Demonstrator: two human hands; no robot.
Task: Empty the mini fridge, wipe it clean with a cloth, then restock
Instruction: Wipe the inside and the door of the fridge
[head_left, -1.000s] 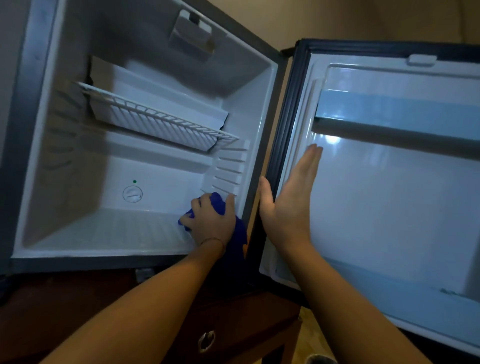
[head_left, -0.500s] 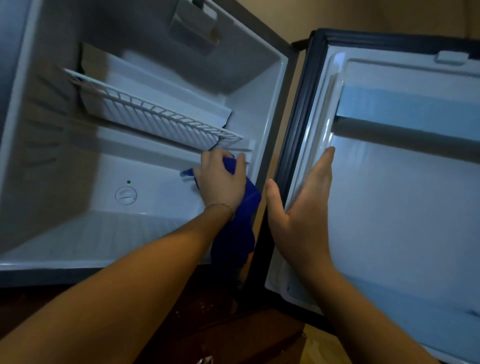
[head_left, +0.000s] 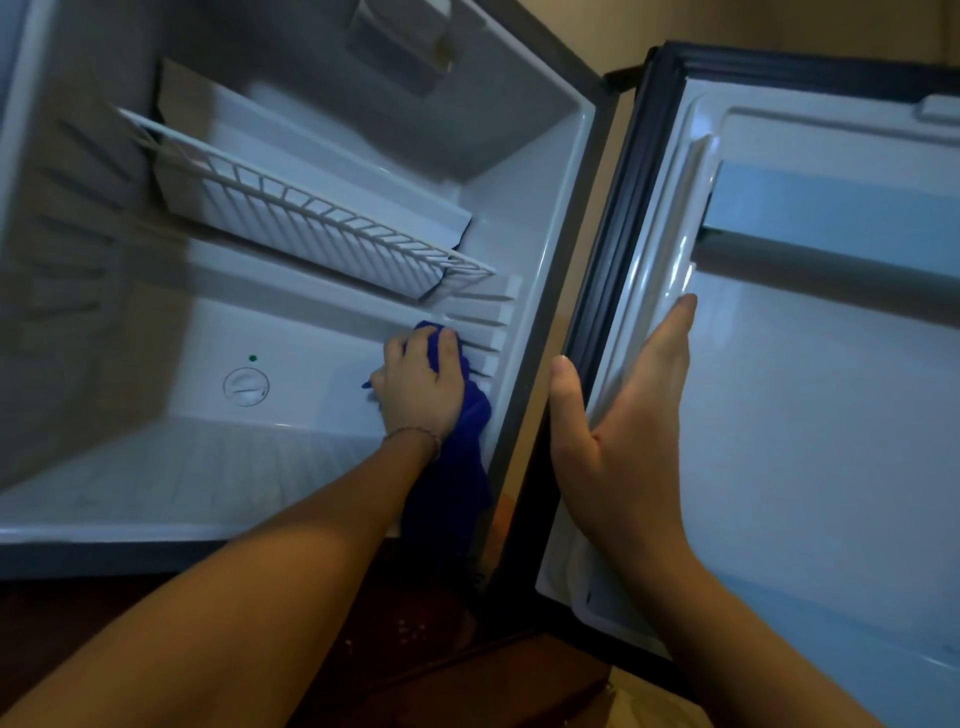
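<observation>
Fridge (head_left: 540, 171): open, white inside, nothing stored in it; its floor and left wall take up the left of the view.
Dial (head_left: 245, 386): round, on the back wall low down, with a small green dot just above it.
Rack (head_left: 332, 228): white wire, tilted, its right end resting on the upper ribs of the right wall.
Change, left hand (head_left: 422, 387): half a second ago it was up just under the right tip of the rack; now it sits lower and deeper, near the back right corner beside the lower ribs. A second ago it was lower still, close to the floor.
Left hand, grip: fingers curled round the cloth, pressing it against the wall.
Cloth (head_left: 452, 488): dark blue, bunched under the fingers, the rest hanging past the wrist to the fridge's front edge.
Bracelet (head_left: 415, 434): thin, on the left wrist.
In the way: the left forearm crosses the front lip and hides part of the floor.
Change, right hand (head_left: 623, 431): much as before, fingers straight and together, flat on the door's inner edge, thumb apart at the black seal.
Door (head_left: 831, 415): swung wide, inner liner pale, one shelf bar across the top.
Cabinet (head_left: 467, 675): dark wood, under the fridge.
</observation>
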